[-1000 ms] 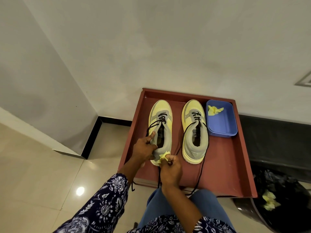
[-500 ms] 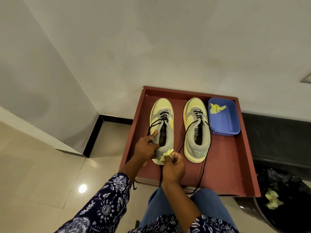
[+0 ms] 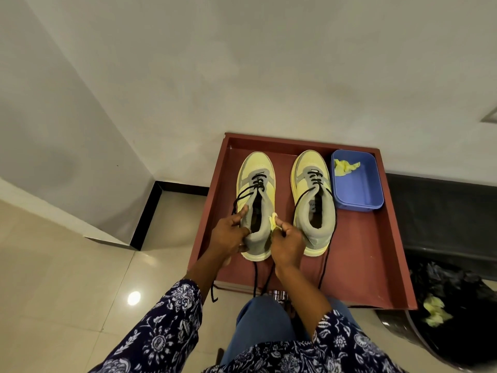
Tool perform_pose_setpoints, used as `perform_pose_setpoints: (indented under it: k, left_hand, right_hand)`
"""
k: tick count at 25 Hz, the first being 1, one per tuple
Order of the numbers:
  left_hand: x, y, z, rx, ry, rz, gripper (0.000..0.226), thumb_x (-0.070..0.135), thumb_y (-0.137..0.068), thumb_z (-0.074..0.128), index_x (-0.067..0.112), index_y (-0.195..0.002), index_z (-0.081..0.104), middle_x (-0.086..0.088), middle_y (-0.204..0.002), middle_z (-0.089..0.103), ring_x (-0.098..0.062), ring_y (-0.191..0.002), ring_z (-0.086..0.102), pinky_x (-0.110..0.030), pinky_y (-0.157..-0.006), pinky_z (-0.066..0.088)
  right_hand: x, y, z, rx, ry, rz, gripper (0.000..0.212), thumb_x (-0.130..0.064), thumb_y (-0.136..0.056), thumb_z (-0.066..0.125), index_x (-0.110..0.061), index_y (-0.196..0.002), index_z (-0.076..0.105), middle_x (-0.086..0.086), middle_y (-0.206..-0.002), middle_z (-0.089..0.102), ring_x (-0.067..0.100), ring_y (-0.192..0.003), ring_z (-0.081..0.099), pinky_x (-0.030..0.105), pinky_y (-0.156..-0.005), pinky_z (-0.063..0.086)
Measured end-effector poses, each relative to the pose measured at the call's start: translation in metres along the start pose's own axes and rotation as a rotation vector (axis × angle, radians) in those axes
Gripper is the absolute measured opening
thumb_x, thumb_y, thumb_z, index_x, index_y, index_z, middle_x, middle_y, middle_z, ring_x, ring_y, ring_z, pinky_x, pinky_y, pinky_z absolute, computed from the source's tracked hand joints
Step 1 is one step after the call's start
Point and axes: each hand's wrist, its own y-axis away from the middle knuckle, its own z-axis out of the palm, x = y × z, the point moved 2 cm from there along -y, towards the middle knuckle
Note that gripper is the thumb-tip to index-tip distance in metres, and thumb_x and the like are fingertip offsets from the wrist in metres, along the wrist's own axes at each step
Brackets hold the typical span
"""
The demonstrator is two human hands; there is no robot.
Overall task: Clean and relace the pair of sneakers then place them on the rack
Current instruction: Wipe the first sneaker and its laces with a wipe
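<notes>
Two yellow and grey sneakers stand side by side, toes away from me, on a red-brown tray (image 3: pixel 368 254). My left hand (image 3: pixel 228 235) grips the left side of the collar of the left sneaker (image 3: pixel 256 184). My right hand (image 3: pixel 286 242) pinches a small yellow cloth (image 3: pixel 273 220) against that sneaker's right collar near the heel. The right sneaker (image 3: pixel 313 195) stands free. Both have black laces (image 3: pixel 326 254) partly loosened, with ends trailing over the tray's near edge.
A blue tub (image 3: pixel 359 189) holding a yellow cloth scrap sits at the tray's far right, beside the right sneaker. A black-lined bin (image 3: pixel 457 319) with yellow scraps stands at lower right. A white wall rises behind the tray. Beige floor tiles lie to the left.
My right hand with the yellow cloth has slid from the heel of the left sneaker up along its right collar. My left hand keeps its hold.
</notes>
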Motion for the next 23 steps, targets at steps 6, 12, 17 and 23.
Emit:
perform_pose_setpoints:
  k: [6, 12, 17, 23]
  left_hand:
    - [-0.002, 0.003, 0.001, 0.003, 0.078, 0.017, 0.052, -0.004, -0.090, 0.046, 0.025, -0.133, 0.048, 0.002, -0.106, 0.059, -0.028, -0.106, 0.058, -0.039, -0.074, 0.057]
    - [0.000, 0.004, 0.002, 0.006, 0.073, 0.005, 0.052, -0.005, -0.091, 0.045, 0.024, -0.134, 0.047, 0.000, -0.110, 0.058, -0.030, -0.108, 0.057, -0.047, -0.082, 0.055]
    - [-0.001, 0.004, 0.000, 0.002, 0.107, -0.003, 0.054, -0.006, -0.090, 0.045, 0.024, -0.133, 0.048, -0.003, -0.118, 0.056, -0.032, -0.111, 0.055, -0.042, -0.076, 0.056]
    - [-0.007, 0.001, 0.000, 0.040, 0.092, 0.018, 0.053, -0.005, -0.090, 0.045, 0.026, -0.132, 0.050, 0.000, -0.114, 0.059, -0.026, -0.106, 0.057, -0.043, -0.075, 0.058]
  right_hand:
    - [0.035, 0.039, 0.001, -0.001, -0.049, 0.053, 0.028, 0.003, -0.087, 0.056, 0.000, -0.113, 0.063, 0.013, -0.113, 0.061, 0.020, -0.102, 0.059, 0.020, -0.086, 0.042]
    - [0.008, 0.011, 0.001, 0.043, -0.063, 0.031, 0.029, 0.000, -0.088, 0.053, -0.005, -0.114, 0.064, 0.008, -0.115, 0.066, 0.023, -0.106, 0.061, 0.032, -0.092, 0.048]
    - [0.002, 0.002, 0.001, -0.016, 0.013, -0.026, 0.033, 0.003, -0.089, 0.049, -0.004, -0.118, 0.062, 0.009, -0.121, 0.063, 0.022, -0.111, 0.058, 0.024, -0.092, 0.043]
    - [0.043, 0.045, 0.017, 0.064, -0.093, 0.258, 0.027, 0.003, -0.087, 0.053, 0.001, -0.113, 0.063, 0.013, -0.112, 0.066, 0.019, -0.094, 0.059, 0.026, -0.081, 0.046]
